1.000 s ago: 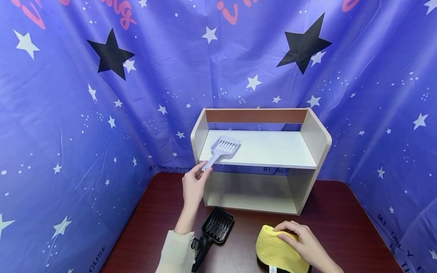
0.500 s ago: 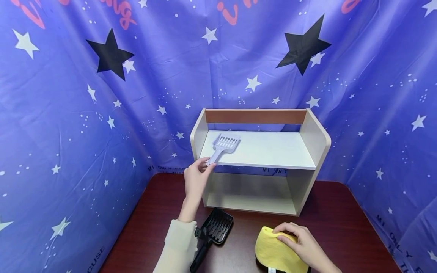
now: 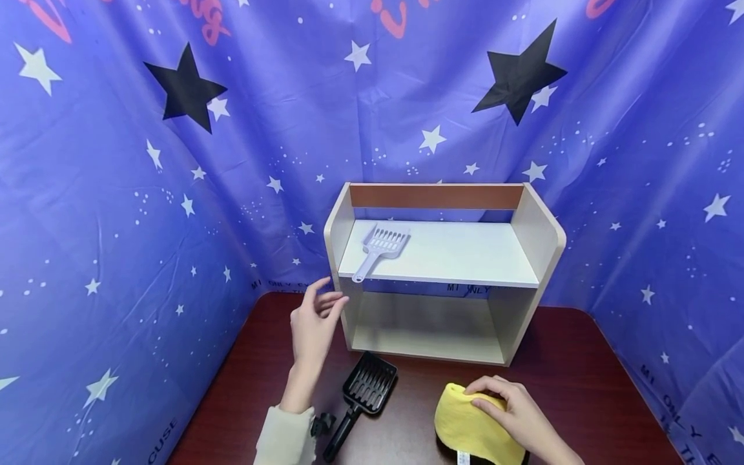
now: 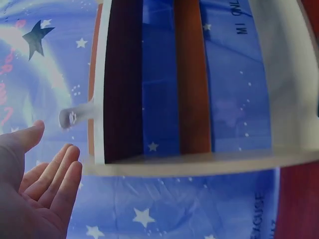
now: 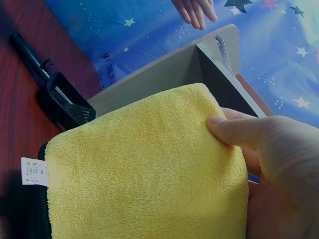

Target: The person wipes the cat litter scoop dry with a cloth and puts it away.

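A pale lavender litter scoop (image 3: 383,245) lies on the upper board at its left end, its handle poking out past the front edge. My left hand (image 3: 314,323) is apart from it, below and to the left, with fingers loosely bent and nothing in them; the left wrist view shows the scoop's handle end (image 4: 70,117) beyond the fingertips. With thumb and fingers my right hand (image 3: 514,410) pinches the edge of a folded yellow cloth (image 3: 471,423), which has a white label (image 5: 35,172) and a dark underside. A black litter scoop (image 3: 369,387) lies on the table between the hands.
A small two-level shelf (image 3: 517,323) with pale side panels and a brown back rail stands at the back of the dark red table (image 3: 581,374). A blue star-printed curtain (image 3: 279,129) surrounds the table at the back and both sides.
My left hand has let go of the lavender litter scoop and drawn back down and left, leaving the scoop on the upper board. The right hand stays at the yellow cloth.
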Demonstrator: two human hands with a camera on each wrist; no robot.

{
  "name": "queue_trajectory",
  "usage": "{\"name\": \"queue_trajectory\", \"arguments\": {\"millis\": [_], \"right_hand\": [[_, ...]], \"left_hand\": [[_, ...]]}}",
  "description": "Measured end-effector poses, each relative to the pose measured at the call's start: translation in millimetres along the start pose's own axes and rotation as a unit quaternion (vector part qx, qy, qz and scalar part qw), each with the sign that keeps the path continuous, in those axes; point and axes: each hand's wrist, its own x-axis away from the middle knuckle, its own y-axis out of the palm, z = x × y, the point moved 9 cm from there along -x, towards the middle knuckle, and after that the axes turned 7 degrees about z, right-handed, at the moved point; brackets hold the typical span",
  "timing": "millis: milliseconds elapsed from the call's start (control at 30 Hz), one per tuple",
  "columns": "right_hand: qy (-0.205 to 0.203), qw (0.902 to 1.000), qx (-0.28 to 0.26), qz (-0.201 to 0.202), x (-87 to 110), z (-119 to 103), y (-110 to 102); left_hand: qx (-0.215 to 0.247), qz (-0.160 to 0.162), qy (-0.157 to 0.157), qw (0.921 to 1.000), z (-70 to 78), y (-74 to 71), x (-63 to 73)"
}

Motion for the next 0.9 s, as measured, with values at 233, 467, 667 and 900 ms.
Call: {"name": "queue_trajectory", "arguments": {"millis": [233,467,667,900], "right_hand": [[0.009,0.9999,-0.004,-0.006,-2.7,-0.6,-1.2],[0.011,0.9999,-0.009,-0.006,-4.5,-1.0,-0.6],[0.004,0.9998,-0.021,-0.005,-6.1,-1.5,1.0],[0.009,0.9995,-0.030,-0.009,-9.3,-3.9,3.3]], "left_hand": [[-0.054,-0.017,-0.028,0.9980,-38.5,-27.6,33.8],[-0.118,-0.054,-0.082,0.9881,-99.2,-39.7,79.4],[-0.169,-0.094,-0.106,0.9753,-136.4,-42.3,115.1],[-0.196,-0.144,-0.123,0.9623,-155.5,-36.4,148.4]]}}
